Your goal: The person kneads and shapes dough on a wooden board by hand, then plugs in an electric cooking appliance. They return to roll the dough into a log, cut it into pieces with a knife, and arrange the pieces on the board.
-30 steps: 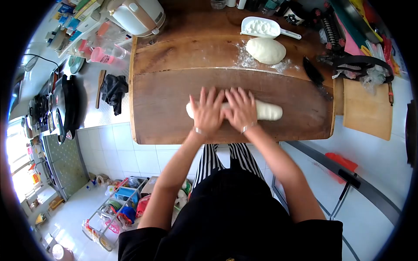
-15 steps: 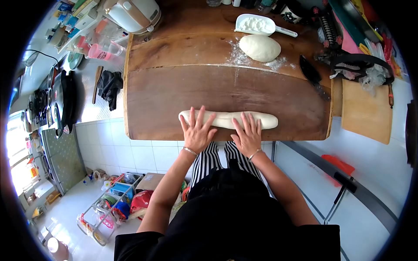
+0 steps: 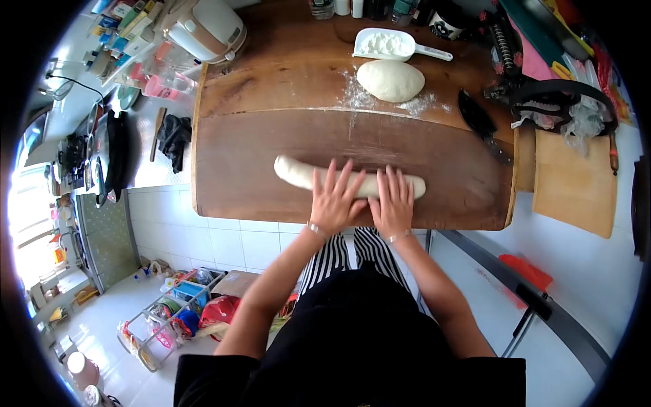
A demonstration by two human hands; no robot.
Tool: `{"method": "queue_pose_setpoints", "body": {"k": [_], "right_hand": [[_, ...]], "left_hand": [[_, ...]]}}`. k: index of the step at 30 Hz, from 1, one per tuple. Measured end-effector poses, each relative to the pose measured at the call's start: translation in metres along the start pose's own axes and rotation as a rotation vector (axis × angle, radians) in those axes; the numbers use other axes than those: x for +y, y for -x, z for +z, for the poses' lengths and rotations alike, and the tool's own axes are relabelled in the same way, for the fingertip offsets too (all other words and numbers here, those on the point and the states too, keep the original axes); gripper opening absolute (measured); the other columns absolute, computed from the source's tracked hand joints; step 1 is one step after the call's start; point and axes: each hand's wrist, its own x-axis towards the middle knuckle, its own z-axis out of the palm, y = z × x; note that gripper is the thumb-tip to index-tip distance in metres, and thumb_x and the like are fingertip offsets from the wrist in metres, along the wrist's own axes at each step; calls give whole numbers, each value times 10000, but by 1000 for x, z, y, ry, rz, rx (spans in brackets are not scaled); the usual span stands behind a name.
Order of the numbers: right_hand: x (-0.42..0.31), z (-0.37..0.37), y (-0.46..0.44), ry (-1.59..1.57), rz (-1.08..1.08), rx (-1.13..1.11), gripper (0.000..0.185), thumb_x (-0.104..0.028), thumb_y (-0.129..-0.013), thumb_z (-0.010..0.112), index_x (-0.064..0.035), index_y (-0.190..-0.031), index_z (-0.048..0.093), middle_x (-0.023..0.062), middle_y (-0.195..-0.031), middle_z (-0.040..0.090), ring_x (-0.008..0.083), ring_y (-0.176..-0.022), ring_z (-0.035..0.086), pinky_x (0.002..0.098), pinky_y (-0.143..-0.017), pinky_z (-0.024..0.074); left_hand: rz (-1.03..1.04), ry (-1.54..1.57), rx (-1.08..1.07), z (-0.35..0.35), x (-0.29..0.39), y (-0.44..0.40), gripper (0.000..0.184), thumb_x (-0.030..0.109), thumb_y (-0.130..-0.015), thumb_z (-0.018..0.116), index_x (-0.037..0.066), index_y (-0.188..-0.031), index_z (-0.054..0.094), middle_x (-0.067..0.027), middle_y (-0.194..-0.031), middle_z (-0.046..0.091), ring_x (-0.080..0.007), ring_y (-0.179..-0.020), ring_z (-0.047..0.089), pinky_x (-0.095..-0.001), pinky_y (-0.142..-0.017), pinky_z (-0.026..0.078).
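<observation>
A long log of pale dough point(image 3: 294, 172) lies across the front of the wooden board point(image 3: 244, 142), its left end angled away from me. My left hand point(image 3: 333, 201) rests flat on the middle of the log with its fingers apart. Close beside it, my right hand point(image 3: 393, 203) lies stretched out over the right part. The thumbs nearly meet, and the dough under both palms is hidden. Farther back sits a rounded lump of dough point(image 3: 390, 81) amid scattered flour. Behind that lump is a white scoop point(image 3: 384, 45) holding flour.
A dark-bladed knife point(image 3: 477, 115) lies at the board's right side. Beyond the edge are a tan cutting board point(image 3: 575, 183) and a black-handled basket point(image 3: 563, 102). A white kettle point(image 3: 207, 30) stands back left, near a black cloth point(image 3: 174, 138) on the metal counter.
My left hand has slid right along the dough log, closer to my right hand. The log's left end has swung away from me. The view has shifted slightly.
</observation>
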Motion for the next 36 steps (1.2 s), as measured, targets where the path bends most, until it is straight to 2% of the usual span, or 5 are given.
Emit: {"method": "queue_pose_setpoints", "body": {"k": [11, 20, 26, 29, 36], "right_hand": [[77, 13, -154, 45, 112, 223, 531, -433, -964, 460, -89, -1367, 490, 173, -1390, 504, 342, -1300, 442, 552, -1075, 302], [53, 6, 38, 27, -115, 37, 625, -418, -908, 561, -151, -1454, 414, 180, -1532, 304, 386, -1406, 291, 651, -1114, 167], [48, -4, -74, 183, -13, 107, 572, -427, -931, 521, -82, -1383, 460, 153, -1384, 506, 328, -1317, 427, 638, -1091, 216], [0, -10, -146, -280, -214, 269, 486, -445, -953, 481, -98, -1288, 544, 110, -1253, 586, 336, -1233, 488, 616, -1049, 288], [-35, 7, -67, 117, -93, 21, 561, -391, -903, 574, -164, -1406, 472, 88, -1475, 415, 322, -1374, 346, 584, -1103, 252]], "left_hand": [[-386, -42, 199, 9, -53, -156, 601, 525, -939, 453, 216, -1452, 405, -129, -1541, 316, -421, -1433, 217, -705, -1092, 121], [-215, -82, -26, 6, -4, 45, 586, 581, -934, 417, 297, -1446, 431, -148, -1555, 276, -440, -1444, 152, -700, -1094, 70], [-263, -79, -15, -16, -42, -71, 551, 518, -942, 441, 215, -1399, 489, -112, -1529, 338, -390, -1433, 221, -708, -1084, 96], [-121, -167, 142, -12, -70, -135, 526, 475, -936, 453, 199, -1381, 506, -102, -1491, 398, -380, -1419, 267, -734, -1062, 113], [76, -100, -80, -25, -61, -51, 574, 407, -853, 579, 238, -1394, 486, -96, -1482, 407, -358, -1405, 305, -759, -1047, 125]]}}
